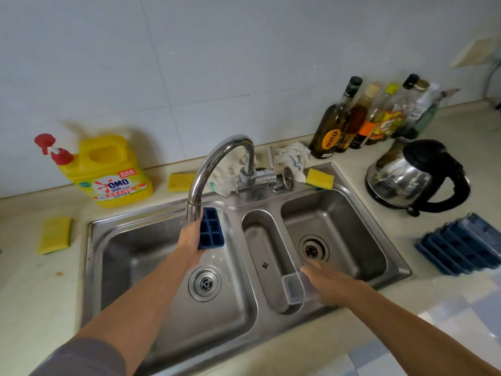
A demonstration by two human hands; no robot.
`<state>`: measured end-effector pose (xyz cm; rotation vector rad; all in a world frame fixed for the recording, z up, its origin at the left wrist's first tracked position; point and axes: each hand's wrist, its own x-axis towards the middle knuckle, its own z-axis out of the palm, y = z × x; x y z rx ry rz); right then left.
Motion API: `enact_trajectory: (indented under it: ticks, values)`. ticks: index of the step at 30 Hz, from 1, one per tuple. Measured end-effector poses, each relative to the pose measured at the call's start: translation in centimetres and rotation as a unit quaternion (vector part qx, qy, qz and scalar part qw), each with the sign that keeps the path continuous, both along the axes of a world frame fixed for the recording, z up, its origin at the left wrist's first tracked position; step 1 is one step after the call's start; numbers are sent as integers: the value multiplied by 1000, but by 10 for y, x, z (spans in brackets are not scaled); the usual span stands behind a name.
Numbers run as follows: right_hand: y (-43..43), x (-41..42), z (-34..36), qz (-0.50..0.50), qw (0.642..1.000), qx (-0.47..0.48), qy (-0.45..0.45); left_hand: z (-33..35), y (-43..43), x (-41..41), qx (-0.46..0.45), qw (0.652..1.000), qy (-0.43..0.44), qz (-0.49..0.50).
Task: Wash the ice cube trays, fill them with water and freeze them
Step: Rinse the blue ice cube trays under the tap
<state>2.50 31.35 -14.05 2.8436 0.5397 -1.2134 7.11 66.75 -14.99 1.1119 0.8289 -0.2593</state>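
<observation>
My left hand point(189, 240) grips a dark blue ice cube tray point(211, 229) and holds it tilted over the left sink basin point(135, 256), right beside the faucet spout point(194, 210). My right hand point(329, 283) reaches over the middle basin and holds a clear plastic lid or container point(294, 290) by its near side. A stack of more blue ice cube trays point(461, 245) lies on the counter to the right of the sink. No water is visible from the spout.
A yellow detergent jug point(111, 172) with a red pump stands at the back left. Yellow sponges point(54, 234) lie on the counter. A rag point(294, 158), a sink strainer, several bottles point(360, 118) and an electric kettle point(417, 177) crowd the back right.
</observation>
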Motion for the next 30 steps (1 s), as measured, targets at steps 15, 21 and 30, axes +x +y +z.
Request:
enact_trajectory:
  ticks: [15,21,30]
  values:
    - [8,2,8,97,992,-62,-50,11,4,-10,62,992,28,110]
    - [67,23,29,-91,985,132,-67,15,-4,-22,3,993,27,118]
    - [196,41,46,-362,807,435,166,29,-16,-26,-115,968,14,224]
